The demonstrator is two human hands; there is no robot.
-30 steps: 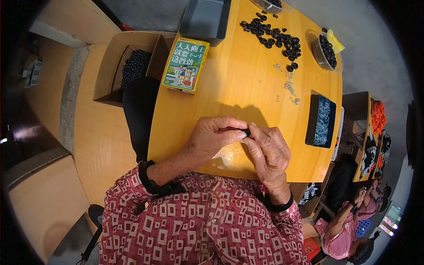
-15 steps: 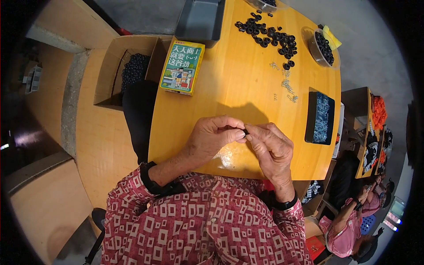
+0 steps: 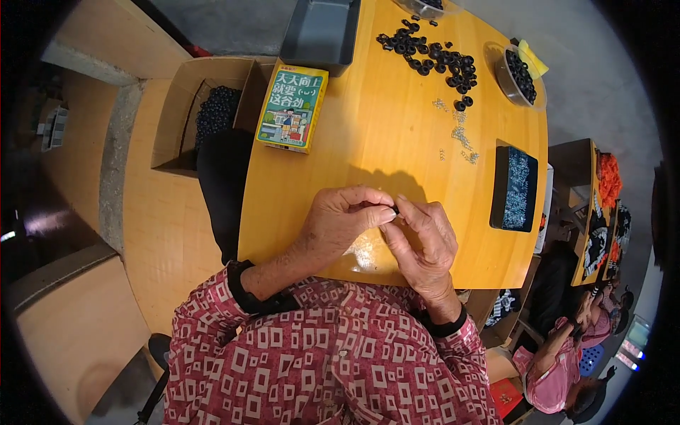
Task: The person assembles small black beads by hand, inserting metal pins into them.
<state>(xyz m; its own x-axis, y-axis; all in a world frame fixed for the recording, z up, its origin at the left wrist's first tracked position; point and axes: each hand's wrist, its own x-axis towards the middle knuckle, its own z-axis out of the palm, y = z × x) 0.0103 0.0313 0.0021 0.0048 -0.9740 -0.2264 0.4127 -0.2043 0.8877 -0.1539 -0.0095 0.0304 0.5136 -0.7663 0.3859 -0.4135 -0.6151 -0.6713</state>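
Both my hands meet over the near edge of the yellow surface (image 3: 397, 127). Left hand (image 3: 340, 219) and right hand (image 3: 425, 244) pinch one small black part (image 3: 394, 210) between fingertips, right where the two hands touch. It's mostly hidden by the fingers, so I can't tell its shape. Grip is fingertip-only, probably because the part is tiny and needs both sides steadied.

Supplies sit beyond the hands, likely to keep reach short:
- loose black rings (image 3: 428, 53) in a pile, far ahead
- small silvery bits (image 3: 459, 131) scattered ahead-right of the right hand
- black tray (image 3: 515, 189) of silvery bits just right of the right hand
- clear bowl (image 3: 520, 74) of black rings far ahead-right
- green box (image 3: 292, 108) ahead-left of the left hand
- cardboard carton (image 3: 202, 113) of black rings further left, off the surface
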